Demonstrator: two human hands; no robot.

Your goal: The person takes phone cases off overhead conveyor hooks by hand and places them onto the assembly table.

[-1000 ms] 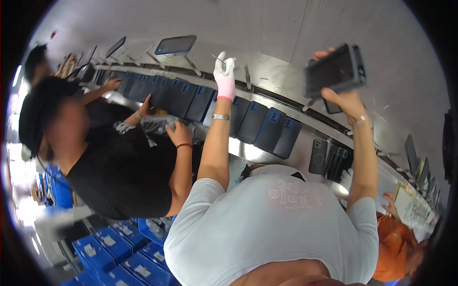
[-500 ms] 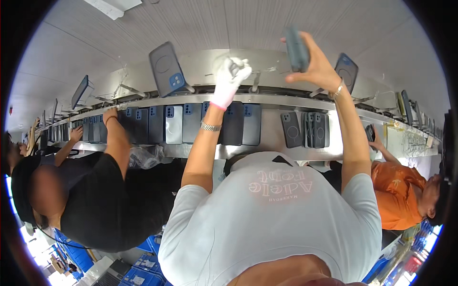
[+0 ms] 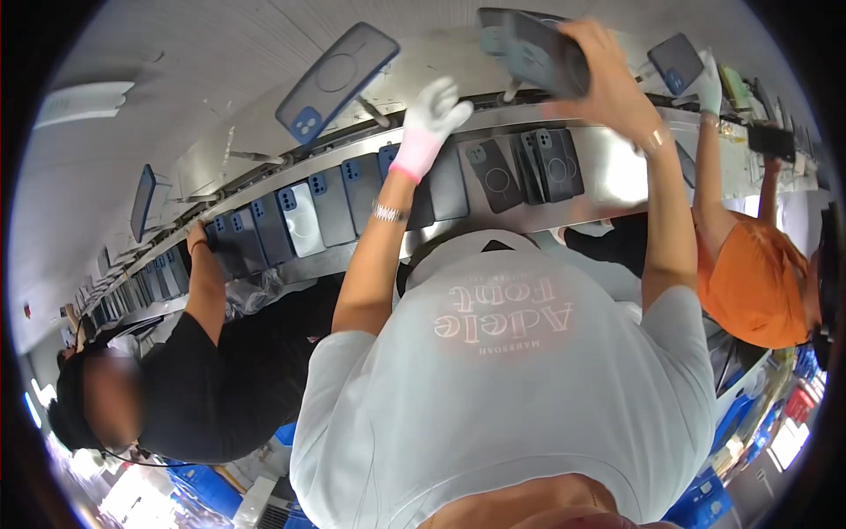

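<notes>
My left hand [image 3: 432, 119], in a white glove with a pink cuff, is raised over the metal ledge. Its fingers are apart and nothing shows in them. My bare right hand [image 3: 612, 84] grips a dark phone case [image 3: 555, 62], blurred by motion, at the far side of the line. Behind that overlaps another dark phone case [image 3: 490, 18], and I cannot tell what supports it. Left of my gloved hand a clear-backed phone case [image 3: 339, 75] with a blue camera surround stands tilted on a holder. Below my hands, black phone cases with ring marks [image 3: 498, 181] lie on the ledge.
A row of dark phone cases [image 3: 322, 207] runs leftward along the metal ledge [image 3: 608, 172]. More cases on holders [image 3: 144, 201] line the far side. A co-worker in black [image 3: 220, 379] reaches in at left; another in orange [image 3: 758, 278] works at right.
The view has turned, tilting the line up toward the right. My right hand has brought its phone case beside another case. My left hand's fingers have spread from a curled pose.
</notes>
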